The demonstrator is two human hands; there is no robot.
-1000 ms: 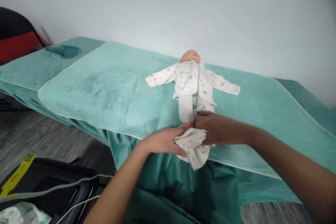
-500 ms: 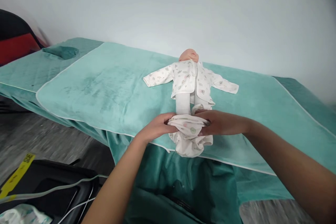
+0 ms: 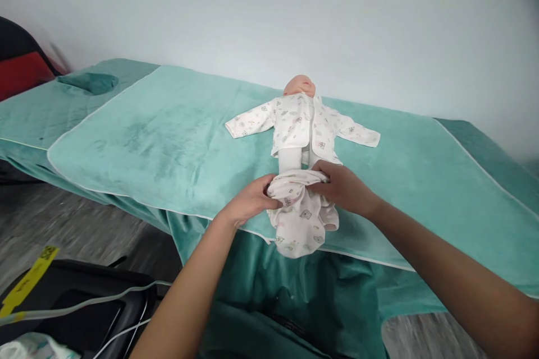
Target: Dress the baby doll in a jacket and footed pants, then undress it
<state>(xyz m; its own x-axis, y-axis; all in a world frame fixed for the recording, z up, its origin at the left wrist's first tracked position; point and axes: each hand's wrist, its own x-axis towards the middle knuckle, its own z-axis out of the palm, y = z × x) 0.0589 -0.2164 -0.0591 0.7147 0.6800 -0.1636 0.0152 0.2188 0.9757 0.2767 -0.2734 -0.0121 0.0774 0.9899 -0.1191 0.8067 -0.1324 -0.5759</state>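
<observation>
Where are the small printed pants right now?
Head view, just below centre: the pants are bunched at the legs of the doll, gripped by the left hand and right hand, near the front edge of the towel.

Both hands, left [image 3: 249, 202], right [image 3: 343, 186], gripping printed trousers [image 3: 300, 210] over doll [image 3: 301, 123] legs.

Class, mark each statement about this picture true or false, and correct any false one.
1. The left hand and the right hand both grip the printed trousers at the legs of the doll. True.
2. The doll lies face down. False: it lies on its back.
3. The doll's sleeves spread out sideways. True.
4. The doll rests on a red towel. False: the towel is teal.
</observation>
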